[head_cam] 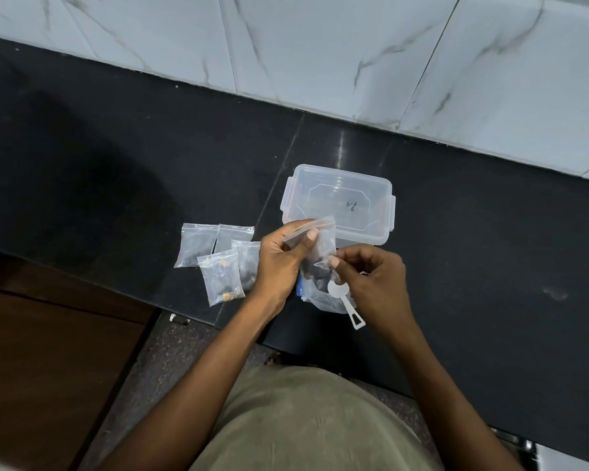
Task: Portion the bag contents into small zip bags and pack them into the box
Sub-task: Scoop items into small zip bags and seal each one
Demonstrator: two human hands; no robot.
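My left hand [279, 260] pinches the top strip of a small clear zip bag [322, 243] with dark pieces in its lower part. My right hand [371, 277] pinches the bag's lower right edge. Both hands hold it above the black counter, just in front of a clear plastic box [340, 202] whose lid is on. Under the hands lies the larger clear bag [320, 297] with dark contents. A white plastic scoop [346, 302] rests on that bag below my right hand. Several small filled zip bags [218, 263] lie flat to the left of my left hand.
The black counter [490, 249] runs back to a white marble-tiled wall [320, 56]. Its front edge drops off at the lower left, where a brown wooden surface [41, 351] and a speckled floor [170, 351] show.
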